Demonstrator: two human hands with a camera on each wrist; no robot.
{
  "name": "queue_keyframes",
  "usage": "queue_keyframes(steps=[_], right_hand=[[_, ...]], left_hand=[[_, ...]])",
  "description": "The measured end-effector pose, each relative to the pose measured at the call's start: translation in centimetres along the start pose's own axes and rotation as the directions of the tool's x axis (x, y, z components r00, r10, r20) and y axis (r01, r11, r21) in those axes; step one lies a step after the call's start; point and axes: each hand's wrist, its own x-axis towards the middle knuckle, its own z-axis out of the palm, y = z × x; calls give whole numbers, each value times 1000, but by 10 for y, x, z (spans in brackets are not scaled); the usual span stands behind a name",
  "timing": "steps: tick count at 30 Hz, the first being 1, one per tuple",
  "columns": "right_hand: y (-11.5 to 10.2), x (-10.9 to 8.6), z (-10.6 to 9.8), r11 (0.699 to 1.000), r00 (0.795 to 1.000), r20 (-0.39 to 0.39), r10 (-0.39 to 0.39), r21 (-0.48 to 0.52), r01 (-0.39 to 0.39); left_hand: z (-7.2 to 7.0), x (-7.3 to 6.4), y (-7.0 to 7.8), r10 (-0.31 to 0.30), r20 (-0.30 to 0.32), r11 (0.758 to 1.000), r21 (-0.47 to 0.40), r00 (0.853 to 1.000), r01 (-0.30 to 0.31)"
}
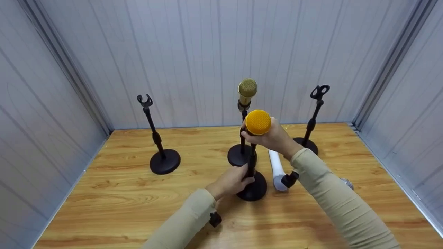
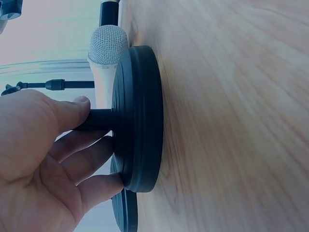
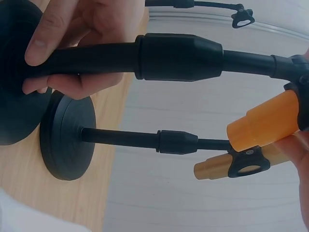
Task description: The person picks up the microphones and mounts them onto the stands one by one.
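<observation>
My left hand (image 1: pixel 230 181) grips the lower pole of a black desk microphone stand, just above its round base (image 1: pixel 258 188). In the left wrist view the thumb (image 2: pixel 72 112) lies along that pole and a fingertip touches the base. My right hand (image 1: pixel 277 138) holds an orange microphone (image 1: pixel 258 122) at the top of this stand. The right wrist view shows the orange body (image 3: pixel 265 121) in the stand's clip (image 3: pixel 304 101). Right behind it, a gold microphone (image 1: pixel 247 88) sits in the clip of a second stand (image 1: pixel 237 156).
A white microphone (image 1: pixel 276 167) lies on the wooden table (image 1: pixel 131 197), right of the held stand. Stands with bare clips are at the left (image 1: pixel 165 161) and the back right (image 1: pixel 311 125). A silver mesh head (image 1: pixel 347 182) shows partly behind my right sleeve. Panelled walls enclose the table.
</observation>
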Motion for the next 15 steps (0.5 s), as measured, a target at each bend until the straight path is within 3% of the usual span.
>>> queue_keyframes(steps=[4,9,15], right_hand=[[1,2,-1,999,1000,22,12,47,-13],[4,5,3,992,999,51,-15,126,9],[7,11,12,996,996,25,-88,37,87]], left_hand=[[-1,0,0,1,-2,1000,7,1000,-1],[-6,-2,-1,-68,30,997,-19,997,69],[-14,-3,-6,-109,40,993,-48,993,111]])
